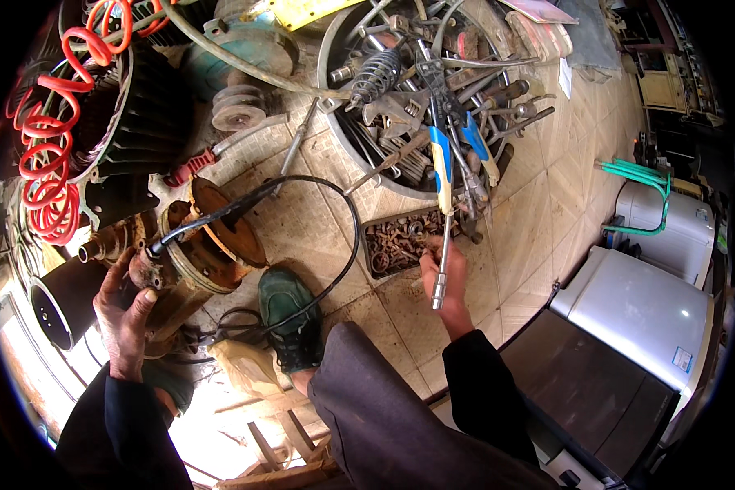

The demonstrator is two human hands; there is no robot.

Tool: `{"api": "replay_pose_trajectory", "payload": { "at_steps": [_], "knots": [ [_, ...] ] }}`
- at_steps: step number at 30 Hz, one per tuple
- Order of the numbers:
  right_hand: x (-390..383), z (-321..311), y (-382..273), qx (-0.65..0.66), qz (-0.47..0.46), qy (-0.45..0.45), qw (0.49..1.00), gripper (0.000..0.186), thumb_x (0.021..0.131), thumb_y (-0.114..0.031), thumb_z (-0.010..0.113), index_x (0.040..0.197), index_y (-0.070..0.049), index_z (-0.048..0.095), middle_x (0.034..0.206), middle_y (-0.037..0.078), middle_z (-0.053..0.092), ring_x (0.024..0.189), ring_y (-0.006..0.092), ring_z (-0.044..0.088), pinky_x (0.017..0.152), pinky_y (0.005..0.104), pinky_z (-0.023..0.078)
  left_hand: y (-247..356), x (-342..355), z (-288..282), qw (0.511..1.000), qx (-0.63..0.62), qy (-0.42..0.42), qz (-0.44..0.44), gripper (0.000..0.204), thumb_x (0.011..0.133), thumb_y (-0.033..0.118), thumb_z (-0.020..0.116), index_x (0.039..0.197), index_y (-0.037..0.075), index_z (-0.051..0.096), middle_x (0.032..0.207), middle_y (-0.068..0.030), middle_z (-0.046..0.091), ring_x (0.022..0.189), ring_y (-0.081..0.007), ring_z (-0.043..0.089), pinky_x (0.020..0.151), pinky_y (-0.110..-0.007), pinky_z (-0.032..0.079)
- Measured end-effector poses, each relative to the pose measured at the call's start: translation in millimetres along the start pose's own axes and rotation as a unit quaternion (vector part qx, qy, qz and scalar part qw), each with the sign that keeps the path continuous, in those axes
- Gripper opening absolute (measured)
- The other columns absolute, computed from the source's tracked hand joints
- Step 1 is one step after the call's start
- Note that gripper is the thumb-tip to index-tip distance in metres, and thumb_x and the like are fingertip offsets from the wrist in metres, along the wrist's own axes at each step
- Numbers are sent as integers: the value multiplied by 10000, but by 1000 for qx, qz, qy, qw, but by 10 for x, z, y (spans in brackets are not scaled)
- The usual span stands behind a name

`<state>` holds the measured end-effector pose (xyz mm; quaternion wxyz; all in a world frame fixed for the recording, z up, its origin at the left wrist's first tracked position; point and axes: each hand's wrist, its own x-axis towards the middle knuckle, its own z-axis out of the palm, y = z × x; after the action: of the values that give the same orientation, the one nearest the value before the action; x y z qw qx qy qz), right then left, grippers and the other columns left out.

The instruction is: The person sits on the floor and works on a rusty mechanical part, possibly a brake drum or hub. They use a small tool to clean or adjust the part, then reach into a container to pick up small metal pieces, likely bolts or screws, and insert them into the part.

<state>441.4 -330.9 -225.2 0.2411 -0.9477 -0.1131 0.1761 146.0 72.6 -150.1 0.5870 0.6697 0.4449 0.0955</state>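
Note:
My left hand grips the rusty metal pump body at the left, thumb and forefinger on either side of a rounded fitting with a black cable. Beside that fitting is a round open housing with a rusty flange disc. My right hand is closed around a long chrome socket wrench, its socket end pointing toward me. Just beyond this hand lies a dark tray of rusty bolts and nuts. Part of the wrench's upper end overlaps the tools behind it.
A round metal basin heaped with tools stands at the far middle. A red coiled hose hangs over a finned motor housing at the left. The black cable loops across the tiles near my green shoe. Silver-grey appliances stand at the right.

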Motion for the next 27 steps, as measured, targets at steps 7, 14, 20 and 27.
{"api": "replay_pose_trajectory", "payload": {
  "at_steps": [7, 14, 20, 27],
  "knots": [
    [209, 21, -210, -63, -9, -47, 997, 319, 866, -153, 802, 1138, -28, 692, 673, 142, 620, 578, 263, 610, 580, 398, 509, -26, 11, -15, 1000, 17, 2, 11, 889, 801, 448, 891, 1440, -72, 557, 1299, -139, 685, 1246, -211, 603, 1128, -362, 410],
    [186, -186, -193, -1, 63, -63, 996, 277, 871, -48, 752, 1140, -47, 684, 743, 156, 681, 620, 291, 649, 602, 397, 517, 16, -13, -12, 1000, 16, 6, 1, 882, 800, 429, 895, 1443, -69, 553, 1300, -140, 685, 1239, -217, 612, 1122, -360, 419],
    [243, -99, 277, -2, 55, -47, 997, 454, 859, -39, 740, 1303, -57, 646, 715, 114, 637, 635, 253, 635, 599, 381, 503, 45, 6, -24, 999, 34, 3, 6, 872, 795, 423, 900, 1430, -72, 567, 1302, -143, 687, 1238, -221, 613, 1123, -365, 419],
    [96, 169, -135, 70, 54, -127, 988, 592, 878, -29, 659, 1444, 79, 525, 626, 65, 506, 545, 163, 454, 523, 358, 422, -54, 4, -24, 1000, -1, 4, 1, 866, 791, 408, 905, 1430, -69, 569, 1302, -142, 689, 1235, -223, 616, 1121, -367, 420]
  ]
}}
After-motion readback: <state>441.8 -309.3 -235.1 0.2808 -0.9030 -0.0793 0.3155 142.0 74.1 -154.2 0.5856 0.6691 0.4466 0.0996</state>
